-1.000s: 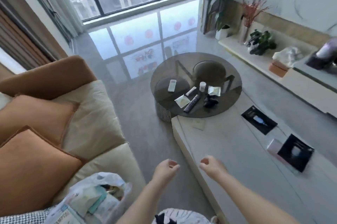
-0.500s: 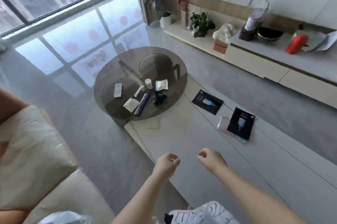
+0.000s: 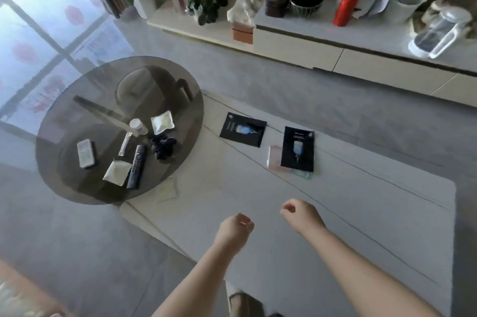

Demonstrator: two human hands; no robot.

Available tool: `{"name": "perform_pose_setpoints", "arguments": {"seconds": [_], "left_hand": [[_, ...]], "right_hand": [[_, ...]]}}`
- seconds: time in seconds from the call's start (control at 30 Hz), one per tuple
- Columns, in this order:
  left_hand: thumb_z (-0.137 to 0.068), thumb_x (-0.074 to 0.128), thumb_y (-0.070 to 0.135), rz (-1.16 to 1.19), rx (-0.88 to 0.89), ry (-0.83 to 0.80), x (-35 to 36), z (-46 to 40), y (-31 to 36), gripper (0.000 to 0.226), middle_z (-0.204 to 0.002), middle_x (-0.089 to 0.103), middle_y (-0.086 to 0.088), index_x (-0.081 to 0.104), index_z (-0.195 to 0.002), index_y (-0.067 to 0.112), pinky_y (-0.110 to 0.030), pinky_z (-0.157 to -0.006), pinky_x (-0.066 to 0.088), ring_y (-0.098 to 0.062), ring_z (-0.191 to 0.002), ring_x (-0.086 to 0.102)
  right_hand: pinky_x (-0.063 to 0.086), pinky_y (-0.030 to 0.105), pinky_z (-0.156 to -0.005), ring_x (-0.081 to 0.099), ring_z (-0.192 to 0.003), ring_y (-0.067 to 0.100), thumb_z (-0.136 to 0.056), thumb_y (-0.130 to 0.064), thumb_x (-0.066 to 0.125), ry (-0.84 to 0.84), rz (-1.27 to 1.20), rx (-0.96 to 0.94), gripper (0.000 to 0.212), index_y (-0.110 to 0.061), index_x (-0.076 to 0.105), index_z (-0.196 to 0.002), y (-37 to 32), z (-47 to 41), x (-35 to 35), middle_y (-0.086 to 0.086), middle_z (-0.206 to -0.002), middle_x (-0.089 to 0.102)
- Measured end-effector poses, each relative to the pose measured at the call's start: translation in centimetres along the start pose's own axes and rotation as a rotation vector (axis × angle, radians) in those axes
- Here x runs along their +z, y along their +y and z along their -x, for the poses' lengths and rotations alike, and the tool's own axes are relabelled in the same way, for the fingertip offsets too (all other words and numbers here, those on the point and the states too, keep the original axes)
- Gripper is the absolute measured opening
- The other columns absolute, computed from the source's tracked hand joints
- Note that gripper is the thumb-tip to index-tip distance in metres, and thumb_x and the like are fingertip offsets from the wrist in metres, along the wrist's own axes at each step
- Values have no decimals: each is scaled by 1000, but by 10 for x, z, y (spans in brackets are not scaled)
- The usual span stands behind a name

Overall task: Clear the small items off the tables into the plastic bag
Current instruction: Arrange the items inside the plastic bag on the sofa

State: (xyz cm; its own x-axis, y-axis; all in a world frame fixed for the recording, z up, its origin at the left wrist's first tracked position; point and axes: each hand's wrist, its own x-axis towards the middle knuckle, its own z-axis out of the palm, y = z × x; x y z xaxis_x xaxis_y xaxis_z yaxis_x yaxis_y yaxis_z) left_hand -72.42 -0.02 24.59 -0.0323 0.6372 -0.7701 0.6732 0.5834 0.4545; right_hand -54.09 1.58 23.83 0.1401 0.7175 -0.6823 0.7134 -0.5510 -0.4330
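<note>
The view is swinging right, the plastic bag dropping out of frame; left hand (image 3: 233, 230) and right hand (image 3: 300, 216) are hanging loosely curled, holding nothing, over the pale desk (image 3: 335, 239), black sachets (image 3: 298, 148) waiting mid-frame.

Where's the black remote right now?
In the head view, the black remote lies on the round glass table, left of centre, between a white packet and a black scrunchie.

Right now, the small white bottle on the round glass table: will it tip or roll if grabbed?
The white bottle stands upright and looks short and squat, so it probably resists tipping. If knocked over, its round body would likely roll on the smooth glass table. It looks like light plastic. A thin tube lies close beside it, so a sloppy grab may nudge that.
</note>
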Motion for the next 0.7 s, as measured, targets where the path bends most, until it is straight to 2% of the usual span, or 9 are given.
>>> {"name": "perform_pose_setpoints", "arguments": {"seconds": [0.1, 0.27, 0.4, 0.5, 0.6, 0.7], "left_hand": [[-91, 53, 30, -54, 31, -39, 2, -46, 9, 23, -88, 66, -2, 66, -106, 20, -20, -71, 46, -19, -86, 66], [-91, 53, 31, -85, 84, -21, 4, -130, 28, 22, -103, 70, -5, 66, -105, 19, -27, -80, 52, -22, -93, 66], [-92, 51, 32, -66, 102, 8, 12, -195, 38, 28, -108, 68, -4, 64, -113, 19, -24, -75, 47, -20, -97, 64], [-92, 52, 31, -21, 121, 16, 24, -239, 42, 31, -112, 67, -3, 62, -118, 18, -24, -76, 46, -19, -99, 63], [-93, 51, 30, -55, 175, 35, 34, -279, 47, 35, -123, 62, -1, 58, -125, 18, -23, -82, 44, -18, -108, 60], [-97, 45, 29, -175, 277, 78, 42, -315, 53, 41, -141, 48, -3, 48, -137, 18, -29, -100, 40, -21, -126, 47]], "right_hand": [[48, 27, -86, 61, -101, 20, -87, -29, 56, 32, -34, 59, 21, -18, 65, -102, 6, -36, 4, 1, -107, 68], [44, 24, -82, 60, -102, 19, -86, -32, 59, 125, -107, 120, 24, -20, 64, -107, 17, -105, 12, -1, -109, 67], [44, 25, -81, 60, -102, 18, -88, -33, 59, 185, -135, 128, 24, -19, 63, -106, 29, -163, 19, -2, -111, 66], [41, 23, -76, 59, -103, 19, -89, -35, 57, 218, -119, 118, 25, -18, 63, -107, 40, -203, 28, -1, -113, 65], [43, 26, -83, 54, -112, 21, -90, -34, 56, 265, -64, 97, 31, -16, 62, -114, 51, -240, 38, 2, -121, 61], [41, 32, -98, 43, -126, 23, -91, -31, 56, 312, -24, 69, 39, -15, 55, -127, 57, -272, 47, 5, -139, 45]]}}
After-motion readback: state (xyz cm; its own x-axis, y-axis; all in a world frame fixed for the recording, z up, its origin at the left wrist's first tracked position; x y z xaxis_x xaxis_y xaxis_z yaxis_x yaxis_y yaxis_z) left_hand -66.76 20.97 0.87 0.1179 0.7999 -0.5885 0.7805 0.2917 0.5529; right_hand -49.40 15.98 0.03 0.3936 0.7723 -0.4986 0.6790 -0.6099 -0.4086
